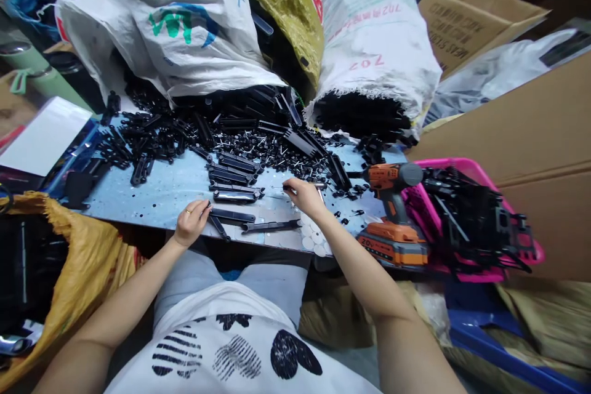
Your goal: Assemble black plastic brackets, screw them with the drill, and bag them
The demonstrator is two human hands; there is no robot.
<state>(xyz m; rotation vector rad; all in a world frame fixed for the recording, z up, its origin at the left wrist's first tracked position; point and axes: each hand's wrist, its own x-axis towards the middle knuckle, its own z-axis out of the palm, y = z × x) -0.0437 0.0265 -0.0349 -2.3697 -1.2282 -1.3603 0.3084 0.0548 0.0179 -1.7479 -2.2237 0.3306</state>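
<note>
My left hand (191, 221) is closed at the front of the blue table, its fingers pinched on the left end of a long black plastic part (232, 215). A shorter black piece (218, 227) slants down from that same end. To the right, my right hand (301, 196) pinches a small dark screw-like piece (285, 187) with a thin pale shank. Another black plastic arm (271, 226) lies between the hands near the front edge. Beyond them rests a row of black plastic parts (234, 173), and behind it a heap of small screws and black pieces (258, 151).
An orange cordless drill (392, 212) stands at the right, beside a pink basket (475, 166) of black parts. White woven sacks (369, 43) spill black parts along the back. A cardboard box (471, 24) is behind right. An orange sack (99, 258) sits low left.
</note>
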